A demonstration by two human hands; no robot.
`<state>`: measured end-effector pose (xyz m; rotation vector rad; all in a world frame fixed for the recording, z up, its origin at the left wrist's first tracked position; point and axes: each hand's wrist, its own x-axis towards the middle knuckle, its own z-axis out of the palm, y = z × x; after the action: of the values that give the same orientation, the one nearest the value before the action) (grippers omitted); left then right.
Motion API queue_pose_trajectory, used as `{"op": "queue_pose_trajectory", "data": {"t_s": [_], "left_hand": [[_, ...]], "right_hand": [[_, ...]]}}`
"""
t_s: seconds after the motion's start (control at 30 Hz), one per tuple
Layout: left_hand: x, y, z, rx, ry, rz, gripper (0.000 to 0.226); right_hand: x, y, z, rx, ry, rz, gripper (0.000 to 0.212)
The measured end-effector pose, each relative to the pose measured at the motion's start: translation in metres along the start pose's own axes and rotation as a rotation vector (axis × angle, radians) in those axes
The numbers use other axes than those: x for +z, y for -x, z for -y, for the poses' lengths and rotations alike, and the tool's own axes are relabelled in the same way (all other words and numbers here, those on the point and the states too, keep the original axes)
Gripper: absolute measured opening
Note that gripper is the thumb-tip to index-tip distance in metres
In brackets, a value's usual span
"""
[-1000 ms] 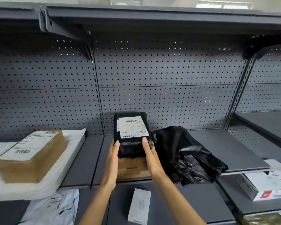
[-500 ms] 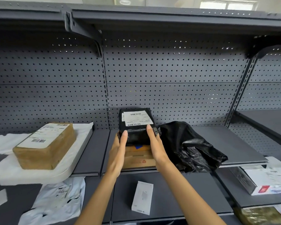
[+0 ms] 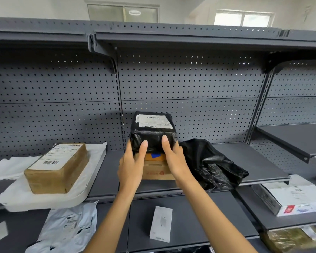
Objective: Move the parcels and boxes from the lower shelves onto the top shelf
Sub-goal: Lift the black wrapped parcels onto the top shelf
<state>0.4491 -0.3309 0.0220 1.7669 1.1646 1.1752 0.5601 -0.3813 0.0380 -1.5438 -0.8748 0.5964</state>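
A black wrapped parcel [image 3: 153,132] with a white label sits above a brown cardboard box [image 3: 156,169] on the middle shelf [image 3: 254,161]. My left hand [image 3: 133,165] and my right hand [image 3: 175,159] grip its near side from left and right, thumbs on the front face. The parcel seems slightly raised off the box, with an orange and blue patch showing beneath it. The dark grey top shelf [image 3: 171,36] runs across overhead.
A crumpled black bag [image 3: 212,165] lies right of my hands. At left a brown labelled box [image 3: 57,167] rests on a white flat parcel [image 3: 47,198]. Lower shelves hold a white mailer [image 3: 67,229], a small white box [image 3: 161,223] and a white box [image 3: 292,198].
Both hands have lifted the black parcel a little up from the cardboard box. The camera has tilted up, so the top shelf's edge and the windows show.
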Motion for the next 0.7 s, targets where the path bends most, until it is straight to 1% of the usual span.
{"op": "queue_pose_trajectory", "data": {"t_s": [0.13,0.23,0.33,0.4,0.47,0.53,0.7], "left_hand": [[-0.02,0.012,-0.016,0.043,-0.026,0.025,0.084],[-0.043,0.022,-0.032,0.119,-0.04,0.039,0.084],[-0.067,0.028,-0.059,0.213,-0.078,0.036,0.07],[-0.085,0.033,-0.082,0.248,-0.124,0.029,0.065],[-0.1,0.034,-0.102,0.29,-0.177,0.027,0.069],[-0.114,0.037,-0.123,0.313,-0.218,0.011,0.074],[-0.136,0.057,-0.16,0.387,-0.196,0.012,0.052]], "right_hand": [[-0.009,0.022,0.023,-0.008,0.041,0.034,0.116],[-0.02,0.036,0.043,-0.108,0.126,0.075,0.098],[-0.031,0.047,0.069,-0.2,0.26,0.046,0.085],[-0.036,0.058,0.09,-0.266,0.303,0.021,0.072],[-0.04,0.069,0.109,-0.297,0.318,0.002,0.062],[-0.044,0.081,0.129,-0.319,0.346,-0.02,0.06],[-0.059,0.123,0.17,-0.357,0.44,-0.102,0.056]]}}
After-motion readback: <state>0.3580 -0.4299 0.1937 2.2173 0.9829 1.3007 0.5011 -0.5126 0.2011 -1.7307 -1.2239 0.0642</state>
